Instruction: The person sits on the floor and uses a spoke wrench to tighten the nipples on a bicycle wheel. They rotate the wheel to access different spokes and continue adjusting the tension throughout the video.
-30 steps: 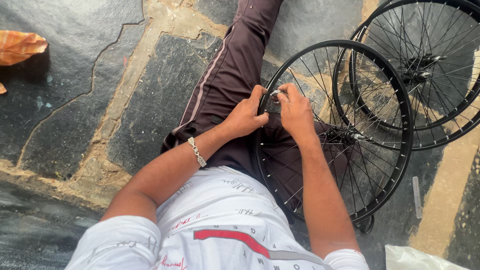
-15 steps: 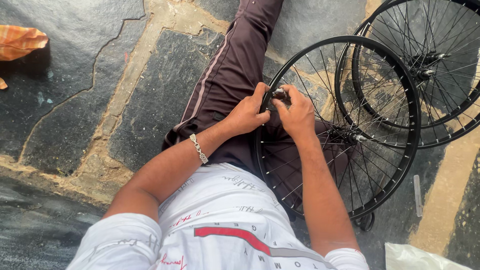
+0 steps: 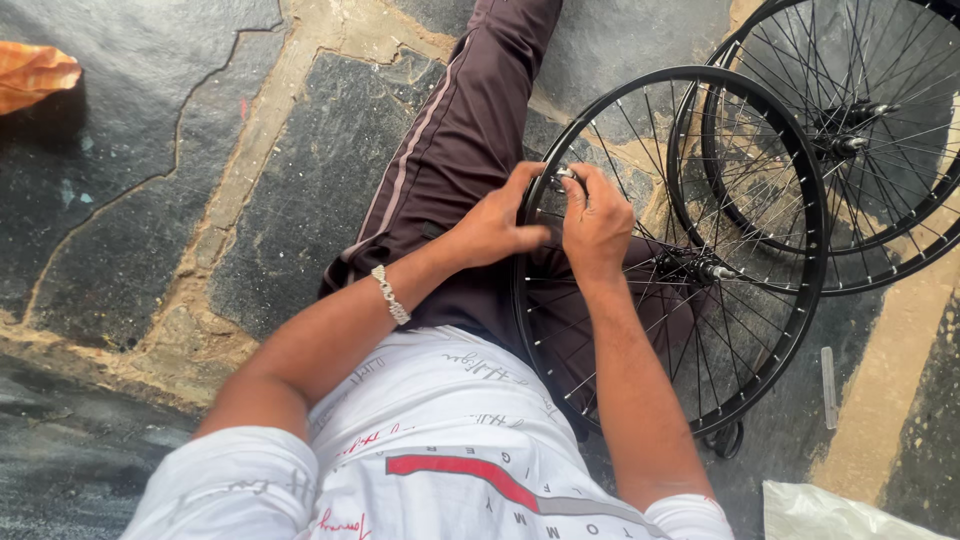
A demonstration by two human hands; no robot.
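Note:
A black spoked bicycle wheel (image 3: 790, 330) leans across my lap, its hub (image 3: 695, 268) to the right of my hands. My left hand (image 3: 495, 225) grips the wheel's rim at its near left side. My right hand (image 3: 595, 225) pinches a small metal tool (image 3: 566, 177) at the rim, close against the left hand. A silver bracelet (image 3: 390, 295) sits on my left wrist. I sit on the ground in dark maroon trousers (image 3: 450, 150) and a white printed shirt.
Two more black spoked wheels (image 3: 870, 130) lie overlapped on the stone floor at the upper right. A small pale strip (image 3: 828, 388) lies on the floor at the right. White plastic (image 3: 830, 512) shows bottom right, an orange bag (image 3: 35, 75) top left.
Both hands stay together at the rim. The right hand has shifted slightly on the small tool, and the wheel has shifted a little in my lap.

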